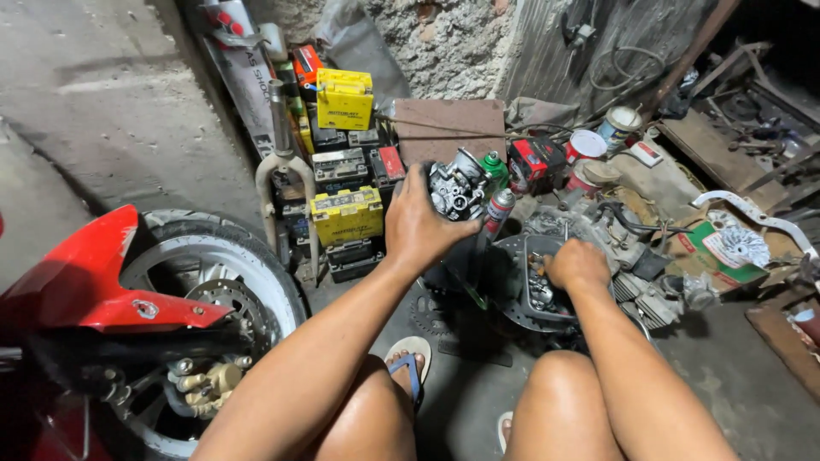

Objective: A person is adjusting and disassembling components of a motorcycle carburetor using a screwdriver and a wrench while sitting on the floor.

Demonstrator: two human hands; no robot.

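Holding position noted: left hand point(418, 224) raised above the floor, gripping a carburetor point(457, 189). Carburetor is a small grey cast-metal body, knobbly, with round ports and dark fittings showing on its near face. It sits at the fingertips, projecting right of the palm; the fingers point(424, 175) wrap over its top and left side, clamped on it, thumb hidden behind the body.

Right hand point(578, 263) is lower and to the right, knuckles up, curled down into a dark round pan point(512, 300) of small metal parts on the floor. Its fingers are bent together; cannot tell whether they pinch anything, since the tips are hidden.

A spray can point(497, 213) with red cap band stands just right of the carburetor, between the two hands. An engine block point(628, 256) lies just right of the pan. Yellow batteries point(346, 215) are stacked far left of the carburetor; a red motorcycle wheel and fender point(128, 282) sit near left.
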